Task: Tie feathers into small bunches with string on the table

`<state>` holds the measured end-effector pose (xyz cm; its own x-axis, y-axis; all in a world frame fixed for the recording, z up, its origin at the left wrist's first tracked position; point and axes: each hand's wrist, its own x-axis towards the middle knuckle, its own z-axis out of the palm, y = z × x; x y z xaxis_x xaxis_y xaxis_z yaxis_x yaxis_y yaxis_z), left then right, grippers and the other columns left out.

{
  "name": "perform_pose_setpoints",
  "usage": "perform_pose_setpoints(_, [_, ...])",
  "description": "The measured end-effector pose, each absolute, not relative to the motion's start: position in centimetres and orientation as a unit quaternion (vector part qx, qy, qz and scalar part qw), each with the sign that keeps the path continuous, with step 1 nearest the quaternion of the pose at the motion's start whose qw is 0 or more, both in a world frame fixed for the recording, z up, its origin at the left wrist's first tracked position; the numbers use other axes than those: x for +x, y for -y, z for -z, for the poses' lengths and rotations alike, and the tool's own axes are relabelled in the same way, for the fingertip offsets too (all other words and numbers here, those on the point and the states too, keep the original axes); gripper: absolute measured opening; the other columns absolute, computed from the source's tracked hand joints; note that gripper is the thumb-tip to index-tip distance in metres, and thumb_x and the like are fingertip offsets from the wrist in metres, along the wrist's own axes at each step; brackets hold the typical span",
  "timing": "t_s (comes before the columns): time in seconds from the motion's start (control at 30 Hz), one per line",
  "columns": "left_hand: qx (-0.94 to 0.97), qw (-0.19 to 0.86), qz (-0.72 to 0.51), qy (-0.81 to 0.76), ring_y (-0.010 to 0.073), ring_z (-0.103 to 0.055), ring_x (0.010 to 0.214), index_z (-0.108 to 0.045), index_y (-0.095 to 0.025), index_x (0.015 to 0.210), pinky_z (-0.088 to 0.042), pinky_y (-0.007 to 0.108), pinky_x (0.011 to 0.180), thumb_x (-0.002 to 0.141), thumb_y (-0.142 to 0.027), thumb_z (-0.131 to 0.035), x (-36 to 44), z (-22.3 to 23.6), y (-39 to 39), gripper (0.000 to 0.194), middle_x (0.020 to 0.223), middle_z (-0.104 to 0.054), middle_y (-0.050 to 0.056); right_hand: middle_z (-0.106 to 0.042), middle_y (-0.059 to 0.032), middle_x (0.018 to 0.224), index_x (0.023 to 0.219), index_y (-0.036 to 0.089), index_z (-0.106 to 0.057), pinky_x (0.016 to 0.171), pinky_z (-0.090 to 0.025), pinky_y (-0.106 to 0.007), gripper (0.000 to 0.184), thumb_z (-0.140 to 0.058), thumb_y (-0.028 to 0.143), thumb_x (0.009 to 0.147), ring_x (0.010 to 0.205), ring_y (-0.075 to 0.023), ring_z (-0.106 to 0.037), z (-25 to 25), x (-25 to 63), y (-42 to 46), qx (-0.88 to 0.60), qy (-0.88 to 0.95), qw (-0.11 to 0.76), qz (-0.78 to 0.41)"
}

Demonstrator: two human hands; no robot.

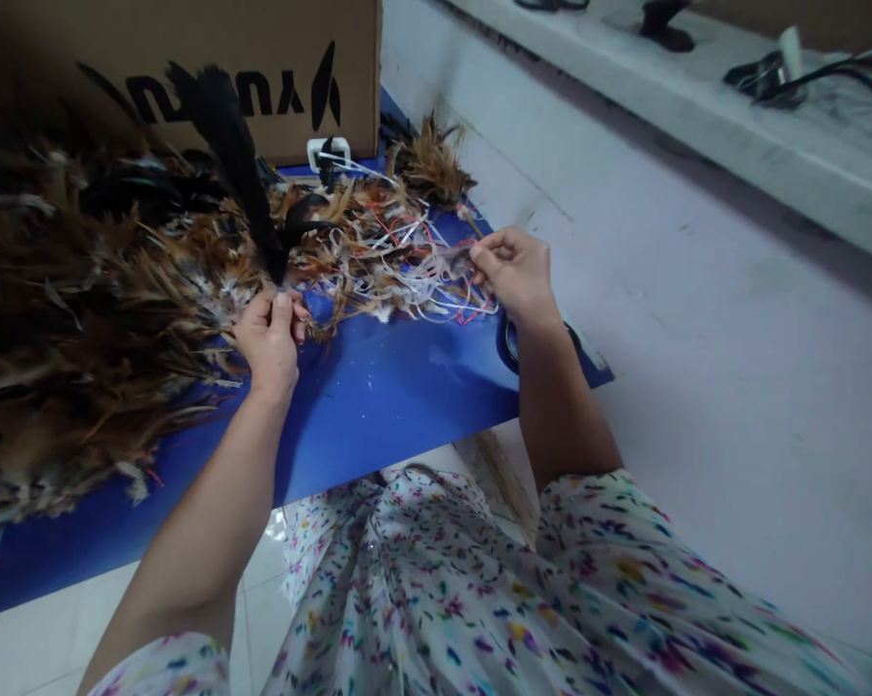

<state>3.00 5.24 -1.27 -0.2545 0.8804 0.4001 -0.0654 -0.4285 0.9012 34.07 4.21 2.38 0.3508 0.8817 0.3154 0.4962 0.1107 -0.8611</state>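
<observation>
My left hand [271, 338] pinches the base of a bunch of long black feathers [225, 145] that stands up from the blue sheet [378, 396]. My right hand [517, 273] is closed on a small brownish feather piece [459, 257] at the edge of a tangle of white and red strings [414, 261]. A big heap of brown and black feathers [73, 319] lies to the left of my left hand. My forearms and patterned sleeves fill the lower part of the view.
A cardboard box [262, 68] stands behind the feathers. A small tuft of brown feathers [432, 164] lies by the box's right corner. A white floor [733, 319] spreads to the right, with a raised ledge [697, 106] carrying dark cables at top right.
</observation>
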Motion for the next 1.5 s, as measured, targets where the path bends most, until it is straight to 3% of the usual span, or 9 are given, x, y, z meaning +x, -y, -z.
perform_pose_setpoints(0.13, [0.505,0.345,-0.682,-0.401,0.0043,-0.041,0.038,-0.063,-0.017,0.076,-0.028,0.020,0.035,0.085,-0.055,-0.069,2.9,1.4,-5.3,0.039,0.060,-0.058,-0.003,-0.062,-0.0009,0.064,0.083,0.022,-0.059,0.052,-0.047,-0.026,0.032,-0.067,0.053,0.088,0.057,-0.0135,-0.062,-3.4,34.8,-4.7,-0.613,0.539,0.555,-0.157])
perform_pose_setpoints(0.27, [0.509,0.343,-0.680,-0.402,0.0041,-0.041,0.038,-0.062,-0.017,0.074,-0.029,0.020,0.035,0.084,-0.057,-0.069,2.8,1.4,-5.3,0.041,0.060,-0.059,-0.003,-0.061,-0.0003,0.062,0.085,0.022,-0.060,0.048,-0.044,-0.025,0.035,-0.072,0.055,0.084,0.051,-0.0120,-0.057,-3.9,35.5,-4.6,-0.613,0.543,0.552,-0.156])
perform_pose_setpoints(0.5, [0.519,0.338,-0.676,-0.399,0.0038,-0.040,0.039,-0.059,-0.017,0.072,-0.028,0.020,0.036,0.088,-0.055,-0.066,2.9,1.4,-5.3,0.041,0.063,-0.057,-0.002,-0.062,0.0004,0.065,0.084,0.023,-0.060,0.056,-0.050,-0.029,0.010,-0.070,0.025,0.084,0.062,-0.0151,-0.064,-4.5,35.7,-3.7,-0.628,0.539,0.531,-0.182])
perform_pose_setpoints(0.63, [0.519,0.333,-0.677,-0.402,0.0040,-0.040,0.039,-0.060,-0.017,0.072,-0.028,0.020,0.035,0.087,-0.056,-0.066,2.9,1.4,-5.3,0.041,0.062,-0.057,-0.003,-0.063,0.0025,0.064,0.082,0.021,-0.062,0.056,-0.049,-0.028,0.014,-0.064,0.008,0.077,0.057,-0.0137,-0.062,-4.9,36.2,-3.0,-0.645,0.543,0.498,-0.203])
perform_pose_setpoints(0.73, [0.525,0.329,-0.673,-0.404,0.0045,-0.039,0.039,-0.061,-0.018,0.075,-0.029,0.021,0.036,0.088,-0.056,-0.065,2.9,1.4,-5.4,0.040,0.061,-0.057,-0.003,-0.065,0.0011,0.066,0.081,0.020,-0.066,0.062,-0.049,-0.029,0.016,-0.062,0.006,0.073,0.061,-0.0142,-0.063,-4.8,37.2,-2.3,-0.652,0.608,0.404,-0.205])
perform_pose_setpoints(0.87, [0.528,0.322,-0.666,-0.418,0.0046,-0.039,0.040,-0.061,-0.018,0.077,-0.030,0.021,0.037,0.090,-0.056,-0.062,2.9,1.4,-5.4,0.040,0.061,-0.057,-0.003,-0.070,-0.0033,0.074,0.085,0.018,-0.070,0.070,-0.049,-0.031,0.016,-0.060,0.009,0.075,0.072,-0.0190,-0.066,-4.3,38.0,-1.3,-0.661,0.712,0.191,-0.141])
perform_pose_setpoints(1.0, [0.525,0.326,-0.661,-0.426,0.0048,-0.039,0.041,-0.060,-0.018,0.076,-0.031,0.021,0.037,0.091,-0.054,-0.062,3.0,1.4,-5.3,0.038,0.063,-0.057,-0.002,-0.074,-0.0124,0.106,0.101,0.015,-0.070,0.084,-0.049,-0.033,0.021,-0.062,0.017,0.082,0.099,-0.0267,-0.068,-3.4,37.1,-0.9,-0.633,0.772,0.004,-0.048])
perform_pose_setpoints(1.1, [0.516,0.334,-0.672,-0.413,0.0053,-0.039,0.039,-0.062,-0.018,0.075,-0.030,0.022,0.036,0.086,-0.057,-0.066,3.0,1.3,-5.3,0.040,0.061,-0.057,-0.002,-0.068,-0.0174,0.123,0.116,0.012,-0.066,0.089,-0.049,-0.035,0.029,-0.053,0.020,0.091,0.111,-0.0287,-0.065,-2.7,36.0,-0.9,-0.631,0.774,-0.051,-0.017])
perform_pose_setpoints(1.5, [0.486,0.376,-0.674,-0.409,0.0038,-0.043,0.038,-0.065,-0.017,0.073,-0.030,0.019,0.038,0.080,-0.054,-0.074,3.0,1.2,-4.8,0.039,0.059,-0.061,-0.003,-0.069,-0.0203,0.124,0.118,0.011,-0.066,0.097,-0.048,-0.038,0.028,-0.053,0.018,0.093,0.117,-0.0321,-0.064,-2.9,33.3,-6.4,-0.655,0.753,0.059,-0.023])
